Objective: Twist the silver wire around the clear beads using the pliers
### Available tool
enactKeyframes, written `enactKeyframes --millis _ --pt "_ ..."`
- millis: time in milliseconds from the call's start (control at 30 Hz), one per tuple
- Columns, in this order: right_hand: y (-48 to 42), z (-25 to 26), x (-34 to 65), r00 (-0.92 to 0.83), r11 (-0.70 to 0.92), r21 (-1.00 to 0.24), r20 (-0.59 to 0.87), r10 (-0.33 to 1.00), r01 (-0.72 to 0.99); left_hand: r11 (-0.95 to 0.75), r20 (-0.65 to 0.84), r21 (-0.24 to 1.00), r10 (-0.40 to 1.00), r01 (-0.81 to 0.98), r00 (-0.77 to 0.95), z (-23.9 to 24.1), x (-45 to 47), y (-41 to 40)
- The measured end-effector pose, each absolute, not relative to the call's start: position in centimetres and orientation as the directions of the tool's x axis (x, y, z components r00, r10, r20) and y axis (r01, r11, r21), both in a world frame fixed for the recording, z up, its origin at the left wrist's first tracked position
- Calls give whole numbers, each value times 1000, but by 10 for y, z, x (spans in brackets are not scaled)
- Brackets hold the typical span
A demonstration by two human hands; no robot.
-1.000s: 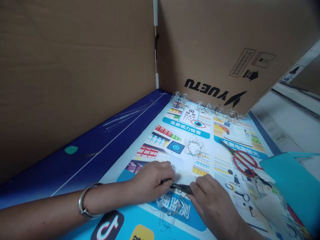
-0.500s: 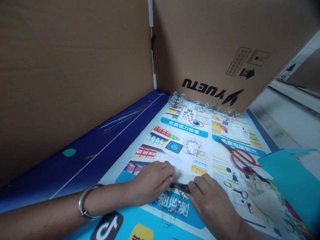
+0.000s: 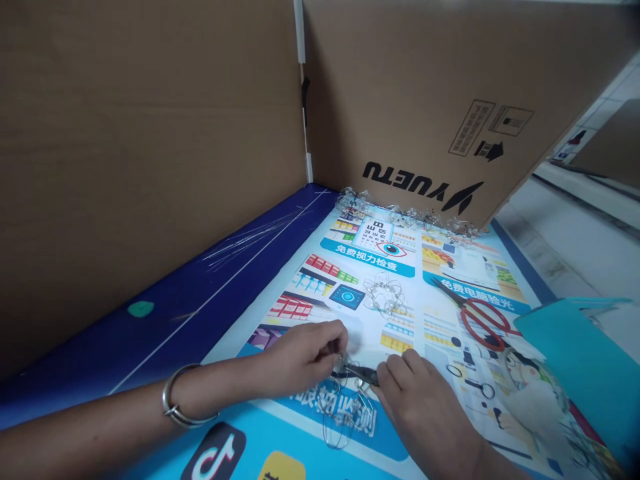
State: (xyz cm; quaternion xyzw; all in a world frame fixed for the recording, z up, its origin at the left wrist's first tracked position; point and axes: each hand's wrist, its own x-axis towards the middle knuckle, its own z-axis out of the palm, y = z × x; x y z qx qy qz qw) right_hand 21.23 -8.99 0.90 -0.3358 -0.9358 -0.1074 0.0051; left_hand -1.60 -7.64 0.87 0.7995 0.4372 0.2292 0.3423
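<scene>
Between the two hands lies a thin wire piece (image 3: 345,407) on the bright poster (image 3: 310,280). Left hand (image 3: 300,357) pinches the top of the wire with its fingertips pressed together. Right hand (image 3: 420,407) is closed around small dark pliers (image 3: 361,373), whose tip meets the wire just beside the left fingers. Cardboard walls (image 3: 150,147) stand close behind and to the left — red scissors (image 3: 480,320) and a teal sheet (image 3: 580,360) lie to the right.

**Colours on the work area**

The poster (image 3: 400,280) is printed in sky blue and white with small multicoloured shop drawings. Red-handled scissors (image 3: 483,320) lie on it. Brown cardboard walls (image 3: 150,133) carry black lettering; a teal folder (image 3: 580,360) sits beside.
</scene>
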Motion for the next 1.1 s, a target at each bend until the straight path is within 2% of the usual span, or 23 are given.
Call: enactKeyframes --millis 133,400,567,667,767,967,1100 --pt "-89 10 211 -784 750 239 102 612 617 -379 45 726 859 574 511 9 -16 -75" --pt "-90 11 212 -794 762 243 70 604 600 -459 68 701 805 545 590 23 -28 -71" --pt "-90 11 213 -804 771 236 91 588 591 -391 5 747 812 538 583 20 -35 -70" --pt "-90 12 214 -810 781 226 85 580 582 -398 43 740 832 543 553 16 -33 -70" --pt "-89 12 214 -814 786 220 87 574 578 -443 81 716 820 540 566 17 -30 -71" --pt "-90 12 214 -816 786 228 89 571 575 -446 35 639 831 627 555 21 -27 -76" --pt "-90 12 214 -817 788 222 93 570 575 -493 86 604 821 626 564 19 -25 -79"
